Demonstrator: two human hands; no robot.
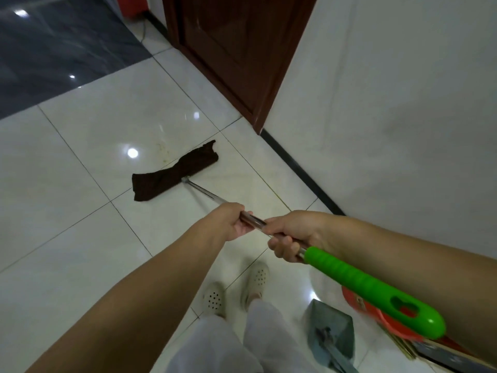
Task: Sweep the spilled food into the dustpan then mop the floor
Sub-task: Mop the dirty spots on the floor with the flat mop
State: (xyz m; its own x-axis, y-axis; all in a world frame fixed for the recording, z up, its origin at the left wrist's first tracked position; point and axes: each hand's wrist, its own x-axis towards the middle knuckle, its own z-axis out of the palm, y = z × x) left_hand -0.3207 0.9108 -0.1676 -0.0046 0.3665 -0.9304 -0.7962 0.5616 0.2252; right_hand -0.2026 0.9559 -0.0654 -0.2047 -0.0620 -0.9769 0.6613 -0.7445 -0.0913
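A mop lies angled across the white tiled floor (pixel 80 162). Its dark brown cloth head (pixel 174 172) rests flat on the tiles ahead of me. The metal shaft (pixel 204 193) runs back to a bright green grip (pixel 376 292). My left hand (pixel 234 220) is closed around the shaft, further down. My right hand (pixel 291 238) grips the shaft just below the green grip. A faint yellowish smear (pixel 164 150) shows on the tile just beyond the mop head. A grey dustpan (pixel 329 332) stands on the floor at lower right, beside a red broom head (pixel 376 316).
A dark red wooden door (pixel 242 49) and a white wall (pixel 390 103) with black skirting bound the right side. Dark glossy flooring (pixel 53 49) begins at upper left. My feet in pale perforated shoes (pixel 236 289) stand below the hands.
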